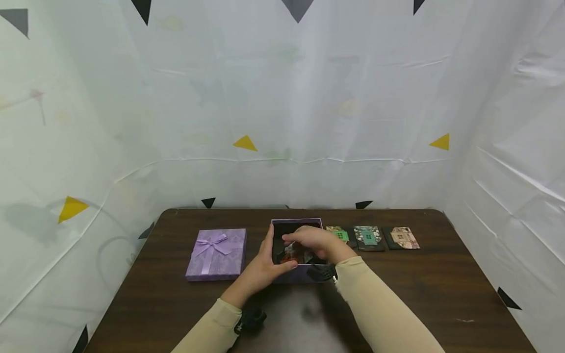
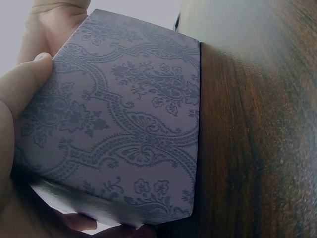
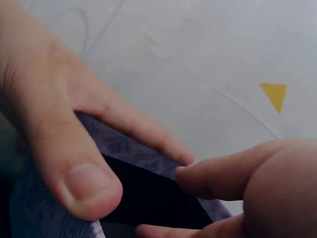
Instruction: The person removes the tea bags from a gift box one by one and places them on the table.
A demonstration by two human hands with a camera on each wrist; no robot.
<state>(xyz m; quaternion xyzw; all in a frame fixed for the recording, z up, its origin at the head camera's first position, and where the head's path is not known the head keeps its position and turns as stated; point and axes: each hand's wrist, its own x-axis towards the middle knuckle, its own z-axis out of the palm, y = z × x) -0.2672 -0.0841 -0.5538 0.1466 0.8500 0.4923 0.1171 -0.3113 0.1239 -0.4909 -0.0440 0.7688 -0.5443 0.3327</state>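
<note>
An open lilac gift box (image 1: 293, 274) with a damask pattern and dark inside stands near the table's middle. My left hand (image 1: 261, 268) grips its near left corner, the thumb along the front rim and the fingers along the left side; in the left wrist view the patterned box wall (image 2: 124, 119) fills the palm. Over the box's right side my right hand (image 1: 321, 242) reaches in, fingertips (image 3: 190, 178) above the dark interior. Below them lies a printed packet (image 1: 291, 254) in orange and grey, partly hidden; I cannot tell whether the fingers hold it.
Left of the box lies its lilac lid (image 1: 216, 255) with a ribbon bow. To the right, a packet with a green label (image 1: 341, 236), one with a teal label (image 1: 369, 238) and one with a beige label (image 1: 401, 238) lie in a row. White curtains (image 1: 282, 98) surround the table.
</note>
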